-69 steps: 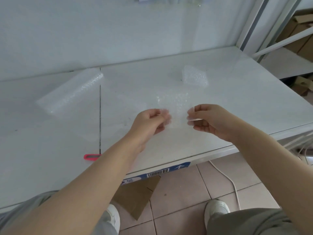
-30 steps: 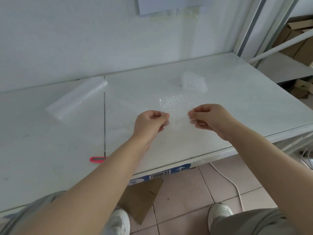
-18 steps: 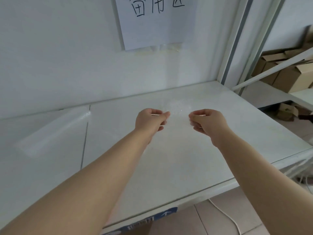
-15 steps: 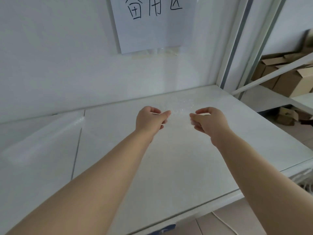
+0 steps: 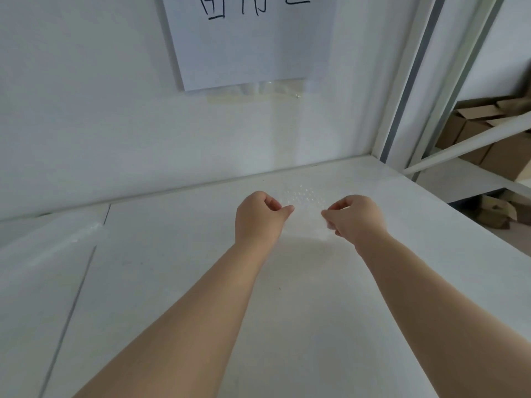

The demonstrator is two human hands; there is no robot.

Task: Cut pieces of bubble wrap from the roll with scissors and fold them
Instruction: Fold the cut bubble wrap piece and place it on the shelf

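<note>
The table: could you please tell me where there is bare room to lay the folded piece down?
The near table between the forearms is bare, as is the right side toward the shelf frame. The bubble wrap roll takes the far left. The left hand and right hand hold the bubble wrap piece mid-table.

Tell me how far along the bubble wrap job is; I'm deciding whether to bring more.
Done: one piece is already cut free of the roll, which lies at the left of the table. In hand: the left hand and right hand pinch that cut piece by its edges above the table, apparently mid-fold. Left: finishing this fold, then more cuts. The scissors and any finished pieces are out of view.
</note>
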